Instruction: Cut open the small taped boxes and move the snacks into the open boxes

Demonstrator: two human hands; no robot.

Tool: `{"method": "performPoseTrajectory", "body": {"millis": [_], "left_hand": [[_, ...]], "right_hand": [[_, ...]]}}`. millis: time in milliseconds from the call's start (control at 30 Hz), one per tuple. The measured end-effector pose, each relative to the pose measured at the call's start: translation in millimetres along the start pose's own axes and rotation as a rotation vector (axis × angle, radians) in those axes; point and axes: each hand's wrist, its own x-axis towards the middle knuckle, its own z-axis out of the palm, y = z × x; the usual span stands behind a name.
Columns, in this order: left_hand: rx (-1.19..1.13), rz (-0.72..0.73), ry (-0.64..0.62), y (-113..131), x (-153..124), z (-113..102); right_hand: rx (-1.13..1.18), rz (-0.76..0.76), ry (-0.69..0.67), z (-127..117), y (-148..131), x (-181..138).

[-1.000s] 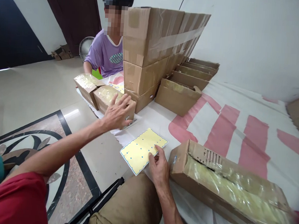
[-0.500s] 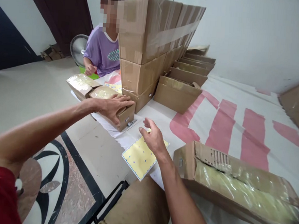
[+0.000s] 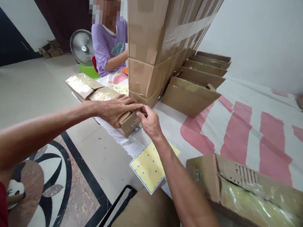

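Cardboard box [image 3: 126,120]: L hand [image 3: 115,108] flat on top, R hand [image 3: 148,122] pinching flap.

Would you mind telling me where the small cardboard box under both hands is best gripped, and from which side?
Grip the small cardboard box by its two long side walls, coming down from above. It lies flat and long on the white sheet, with its near end facing you. The left hand already rests flat on its top; the right hand touches that end. The tall stack probably blocks the far side.
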Motion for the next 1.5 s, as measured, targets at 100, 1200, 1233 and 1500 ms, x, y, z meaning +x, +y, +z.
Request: {"method": "performPoseTrajectory", "body": {"millis": [100,1200,1233,1500], "left_hand": [[-0.073,0.005,0.048,-5.1,-11.9,-12.1],[-0.121,-0.063,0.07,-38.3,-25.1,-42.9],[-0.12,-0.088,0.068,-37.5,-25.9,-44.2],[-0.146,-0.167,0.07,-33.8,-26.5,-42.9]], "right_hand": [[-0.081,-0.039,0.016,-11.1,2.6,6.3],[-0.391,0.351,-0.125,31.3,51.3,-27.8],[-0.321,0.368,-0.092,26.4,54.1,-25.1],[0.063,0.374,-0.076,40.8,63.1,1.2]]}}
